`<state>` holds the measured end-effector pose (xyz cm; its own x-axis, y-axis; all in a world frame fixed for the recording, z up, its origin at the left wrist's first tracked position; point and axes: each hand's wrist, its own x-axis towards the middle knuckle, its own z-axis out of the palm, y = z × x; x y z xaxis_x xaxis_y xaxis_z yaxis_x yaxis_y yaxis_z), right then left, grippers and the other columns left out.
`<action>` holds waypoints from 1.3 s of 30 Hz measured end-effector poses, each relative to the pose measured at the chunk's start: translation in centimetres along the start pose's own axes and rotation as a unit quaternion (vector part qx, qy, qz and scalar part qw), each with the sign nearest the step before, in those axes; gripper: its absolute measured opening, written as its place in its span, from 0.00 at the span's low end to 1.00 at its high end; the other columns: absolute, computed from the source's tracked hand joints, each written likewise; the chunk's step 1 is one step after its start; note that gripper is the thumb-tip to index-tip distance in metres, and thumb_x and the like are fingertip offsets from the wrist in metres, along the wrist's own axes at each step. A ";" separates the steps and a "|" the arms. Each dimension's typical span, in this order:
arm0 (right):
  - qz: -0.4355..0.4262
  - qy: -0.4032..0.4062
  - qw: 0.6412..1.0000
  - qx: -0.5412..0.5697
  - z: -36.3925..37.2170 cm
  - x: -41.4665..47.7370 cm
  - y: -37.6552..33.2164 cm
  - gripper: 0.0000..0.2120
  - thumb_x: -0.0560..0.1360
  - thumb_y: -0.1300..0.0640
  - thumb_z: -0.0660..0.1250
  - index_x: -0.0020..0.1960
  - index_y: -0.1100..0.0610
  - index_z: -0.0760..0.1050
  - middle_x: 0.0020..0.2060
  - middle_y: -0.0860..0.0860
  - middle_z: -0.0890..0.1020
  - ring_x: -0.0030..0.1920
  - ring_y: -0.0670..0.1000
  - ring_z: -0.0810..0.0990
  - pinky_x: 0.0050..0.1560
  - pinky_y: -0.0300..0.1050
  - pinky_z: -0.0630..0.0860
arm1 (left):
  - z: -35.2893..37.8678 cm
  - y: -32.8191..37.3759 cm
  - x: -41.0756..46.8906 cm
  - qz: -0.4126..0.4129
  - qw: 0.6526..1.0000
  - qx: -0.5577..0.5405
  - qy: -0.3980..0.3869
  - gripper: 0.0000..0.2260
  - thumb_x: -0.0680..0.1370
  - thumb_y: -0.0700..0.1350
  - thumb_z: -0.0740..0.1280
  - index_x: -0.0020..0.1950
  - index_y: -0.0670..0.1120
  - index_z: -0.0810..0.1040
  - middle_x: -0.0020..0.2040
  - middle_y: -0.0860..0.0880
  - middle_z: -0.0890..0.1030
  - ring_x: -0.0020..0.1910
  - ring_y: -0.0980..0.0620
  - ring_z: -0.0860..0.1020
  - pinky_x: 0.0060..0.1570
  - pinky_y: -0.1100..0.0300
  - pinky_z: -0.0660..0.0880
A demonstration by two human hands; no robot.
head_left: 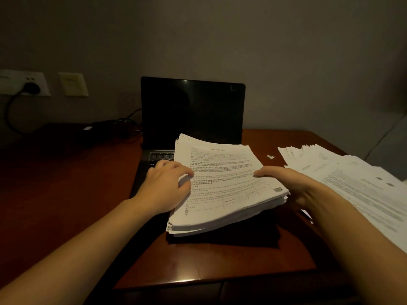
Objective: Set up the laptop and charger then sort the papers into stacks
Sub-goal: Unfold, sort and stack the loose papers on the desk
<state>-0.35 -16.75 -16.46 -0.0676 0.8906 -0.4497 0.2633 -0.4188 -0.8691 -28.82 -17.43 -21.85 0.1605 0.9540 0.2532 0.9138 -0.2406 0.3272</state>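
While the laptop [191, 111] stands open and dark at the back of the desk [66, 194], and the charger [88, 128] lies to its left with its plug [30, 88] seated in the wall socket [43, 83], the setting-up looks done and sorting is the step in hand. Both hands grip a thick stack of papers [224, 183] that sits skewed over the right side of the keyboard [161, 156]. The left hand [167, 186] is curled round the stack's left edge with the thumb on the top sheet, and the right hand [293, 186] clasps the right edge, thumb on top and fingers tucked beneath. Whether the stack rests on the laptop or is lifted just off it I cannot tell, though a dark shadow lies under its near edge. To the right, apart from the stack, loose sheets [352, 183] lie fanned across the desk, with a small paper scrap [271, 157] between the two. As I judge it, the next move calls for carrying the stack clear of the keyboard onto bare desk, with an even grip so its ragged edges do not slide apart
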 end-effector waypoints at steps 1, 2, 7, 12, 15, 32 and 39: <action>-0.004 -0.006 1.000 -0.005 0.2 -0.1 -0.1 0.11 0.80 0.57 0.65 0.60 0.61 0.78 0.48 0.55 0.87 0.46 0.54 0.87 0.41 0.45 0.82 | -0.1 -0.1 -0.1 -0.004 1.000 0.000 0.006 0.13 0.82 0.54 0.59 0.66 0.61 0.74 0.70 0.58 0.70 0.72 0.52 0.60 0.69 0.50 0.58; -0.015 -0.007 1.000 -0.014 0.4 -0.2 -0.3 0.11 0.81 0.57 0.65 0.60 0.60 0.78 0.50 0.55 0.87 0.49 0.54 0.87 0.46 0.46 0.81 | -0.2 -0.2 -0.2 -0.010 1.000 -0.004 0.013 0.14 0.82 0.54 0.60 0.67 0.61 0.74 0.70 0.57 0.70 0.72 0.51 0.61 0.69 0.50 0.59; -0.085 -0.019 0.995 0.037 1.1 -1.2 -0.7 0.07 0.82 0.61 0.61 0.56 0.57 0.77 0.47 0.52 0.88 0.42 0.50 0.88 0.35 0.41 0.82 | -1.5 -1.1 -0.3 -0.075 0.987 -0.137 0.043 0.24 0.79 0.53 0.67 0.74 0.56 0.67 0.73 0.52 0.66 0.73 0.47 0.63 0.70 0.47 0.64; -0.131 -0.071 0.983 0.103 3.0 -1.7 -1.3 0.11 0.82 0.62 0.61 0.62 0.53 0.75 0.50 0.55 0.87 0.45 0.57 0.88 0.35 0.47 0.84 | -3.6 -2.5 0.3 -0.151 0.949 -0.266 0.079 0.34 0.78 0.53 0.70 0.80 0.54 0.57 0.74 0.49 0.65 0.70 0.46 0.69 0.66 0.47 0.70; -0.149 -0.098 0.977 0.117 5.1 -1.9 -2.1 0.12 0.82 0.61 0.61 0.63 0.52 0.74 0.51 0.56 0.87 0.45 0.58 0.87 0.35 0.49 0.85 | -5.4 -3.5 0.4 -0.239 0.879 -0.405 0.076 0.37 0.78 0.53 0.70 0.81 0.52 0.54 0.69 0.50 0.72 0.63 0.46 0.76 0.58 0.50 0.74; -0.316 -0.139 0.936 0.075 25.3 2.1 -8.3 0.14 0.82 0.64 0.62 0.63 0.50 0.74 0.54 0.49 0.86 0.49 0.47 0.86 0.41 0.41 0.83 | -13.1 -16.8 -7.0 -0.166 0.862 -0.411 0.245 0.12 0.82 0.51 0.65 0.65 0.54 0.73 0.57 0.55 0.82 0.56 0.56 0.81 0.57 0.48 0.80; -0.405 -0.123 0.898 0.119 33.2 4.3 -11.2 0.17 0.81 0.62 0.64 0.67 0.49 0.70 0.58 0.48 0.82 0.56 0.45 0.83 0.48 0.41 0.83 | -16.1 -22.1 -7.9 -0.127 0.852 -0.367 0.351 0.08 0.84 0.52 0.59 0.62 0.58 0.71 0.57 0.54 0.81 0.56 0.58 0.81 0.56 0.53 0.81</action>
<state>-35.55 -14.15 -15.49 -0.3630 0.8666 0.3424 -0.1783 0.2960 -0.9384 -56.32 -22.50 -16.44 -0.5049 0.7121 0.4878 0.3652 -0.3358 0.8682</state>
